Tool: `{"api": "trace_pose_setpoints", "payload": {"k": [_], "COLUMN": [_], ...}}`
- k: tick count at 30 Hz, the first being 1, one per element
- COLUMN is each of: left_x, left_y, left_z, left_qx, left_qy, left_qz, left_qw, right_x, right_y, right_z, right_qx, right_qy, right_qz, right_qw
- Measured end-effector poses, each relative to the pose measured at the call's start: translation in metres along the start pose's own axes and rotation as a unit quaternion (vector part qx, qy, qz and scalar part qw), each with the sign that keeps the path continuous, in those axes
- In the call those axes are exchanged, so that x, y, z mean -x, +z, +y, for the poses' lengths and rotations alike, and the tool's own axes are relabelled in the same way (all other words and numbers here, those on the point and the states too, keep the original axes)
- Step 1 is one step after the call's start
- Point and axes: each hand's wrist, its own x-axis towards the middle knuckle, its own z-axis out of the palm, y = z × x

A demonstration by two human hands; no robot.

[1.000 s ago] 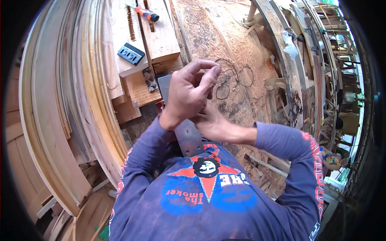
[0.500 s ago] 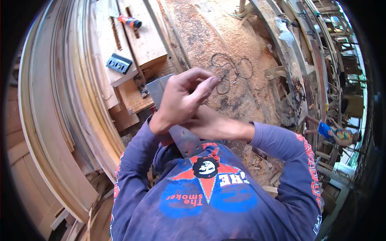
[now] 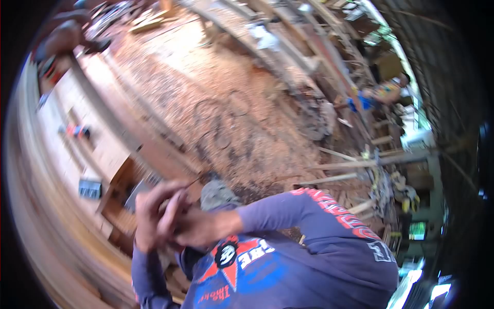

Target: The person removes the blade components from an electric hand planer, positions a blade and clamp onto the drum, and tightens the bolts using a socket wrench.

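Observation:
My left hand [image 3: 153,213] is in front of my chest, its fingers curled and blurred; whatever they hold, if anything, cannot be made out. Crossing under it is my right hand [image 3: 198,226], whose fingers are mostly hidden behind the left one. A flat grey metal plate [image 3: 140,195] shows just beyond my left hand, largely covered by it. Past the hands, a dark box-like block [image 3: 90,189] and an orange-and-black handled tool [image 3: 78,132] lie on pale boards [image 3: 98,123].
Long planks [image 3: 31,206] line the left side. Sawdust [image 3: 226,98] covers the ground, with a dark looped cord [image 3: 221,121] on it. A person's bent leg [image 3: 64,38] is at upper left. Another person in blue shorts [image 3: 363,103] is among timber at right.
My view has swung right, bringing more of the right side and a person's leg into sight. My hands now appear lower and farther left, and less of the metal plate shows.

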Motion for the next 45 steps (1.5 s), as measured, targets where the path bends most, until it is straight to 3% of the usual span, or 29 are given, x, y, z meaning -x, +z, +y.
{"api": "trace_pose_setpoints", "payload": {"k": [1,3,4,7,8,12,14,15,17,19,22,25,27,28,30,33,39,45], "left_x": [0.005,0.009,0.007,0.006,0.006,0.006,0.004,0.002,-0.002,-0.004,-0.004,-0.009,-0.009,-0.013,-0.015,-0.018,-0.019,-0.021], "left_y": [0.005,0.008,0.009,0.008,0.009,0.017,0.023,0.024,0.026,0.024,0.025,0.025,0.025,0.023,0.02,0.021,0.023,0.021], "left_z": [-0.002,-0.005,-0.007,-0.007,-0.006,0.004,0.009,0.01,0.011,0.013,0.008,0.014,0.007,0.002,0.002,0.002,0.0,-0.001], "left_qx": [0.04,0.052,0.057,0.059,0.054,0.0,-0.023,-0.026,-0.039,-0.047,-0.045,-0.032,-0.032,-0.077,-0.086,-0.057,-0.035,-0.052], "left_qy": [-0.016,-0.016,-0.011,-0.008,-0.025,-0.047,-0.058,-0.06,-0.091,-0.097,-0.065,-0.064,-0.056,0.011,0.004,-0.016,-0.013,-0.022], "left_qz": [-0.009,-0.039,-0.043,-0.028,-0.016,0.039,0.086,0.082,0.096,0.092,0.073,0.042,0.029,0.029,0.006,-0.008,-0.025,-0.04], "left_qw": [0.999,0.998,0.997,0.998,0.998,0.998,0.994,0.994,0.99,0.99,0.994,0.997,0.998,0.997,0.996,0.998,0.999,0.998], "right_x": [0.007,0.014,0.01,-0.001,-0.002,0.004,0.0,0.001,0.006,0.006,0.004,0.01,0.013,0.013,0.011,0.01,0.016,0.014], "right_y": [0.005,0.001,-0.003,-0.001,0.0,0.004,-0.005,0.001,0.016,0.023,0.034,0.026,0.025,0.025,0.027,0.036,0.029,0.035], "right_z": [0.006,0.002,-0.002,0.008,0.009,0.008,-0.007,-0.003,0.011,0.017,0.018,0.01,0.008,0.006,0.001,0.0,-0.013,-0.012], "right_qx": [0.073,0.098,0.024,-0.025,-0.069,0.063,0.008,0.004,0.044,0.012,0.036,0.006,-0.012,-0.026,-0.057,-0.182,-0.113,-0.011], "right_qy": [-0.085,-0.089,-0.037,-0.046,-0.004,-0.058,0.041,0.04,-0.045,-0.04,-0.074,-0.028,-0.014,-0.006,0.007,0.109,0.121,0.07], "right_qz": [0.026,-0.036,-0.071,-0.057,-0.088,-0.081,-0.132,-0.128,-0.005,-0.011,0.1,0.067,0.088,0.101,0.146,0.163,0.141,0.166], "right_qw": [0.993,0.991,0.997,0.997,0.994,0.993,0.99,0.991,0.998,0.999,0.992,0.997,0.996,0.995,0.988,0.964,0.976,0.984]}}
